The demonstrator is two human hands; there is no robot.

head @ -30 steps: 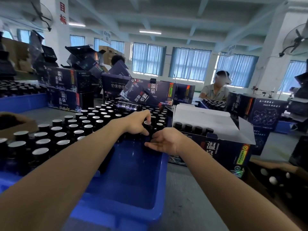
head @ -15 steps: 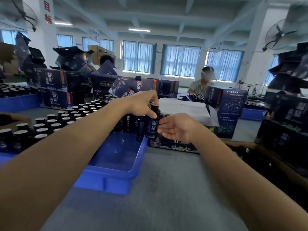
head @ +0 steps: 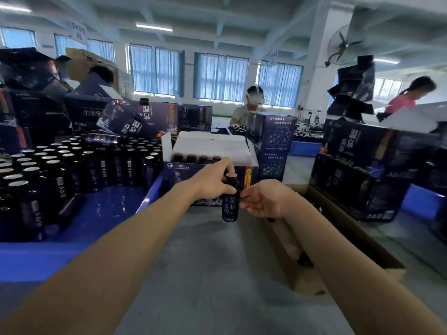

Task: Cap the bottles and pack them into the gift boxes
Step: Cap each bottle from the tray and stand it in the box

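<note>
Currently, one bottle (head: pixel 230 201) is held upright just above the counter (head: pixel 205 274), in front of the near wall of the open gift box (head: pixel 183 171) and just past the right corner of the blue crate (head: pixel 72 257). The left hand (head: pixel 212 183) grips it high on the body: thumb across the front, fingers (head: pixel 228 165) arched over the shoulder. The pale mouth is thus left exposed, presumably so a cap can be seated

The right hand (head: pixel 263 199) is brought in from the right, fingers curled narrowly beside the label. A small dark shape is seen at the fingertips; whether a cap is pinched cannot be told

Stock bottles (head: pixel 60 165) with the same pale tops stand packed in the crate, so they are judged uncapped. A row of dark-topped bottles (head: pixel 193 157) stands along the box's near wall, flaps folded back for loading. A cardboard carton (head: pixel 338 240) lies at the right edge, under the right forearm, possibly the cap supply

Step judged: capping, before packing
</note>
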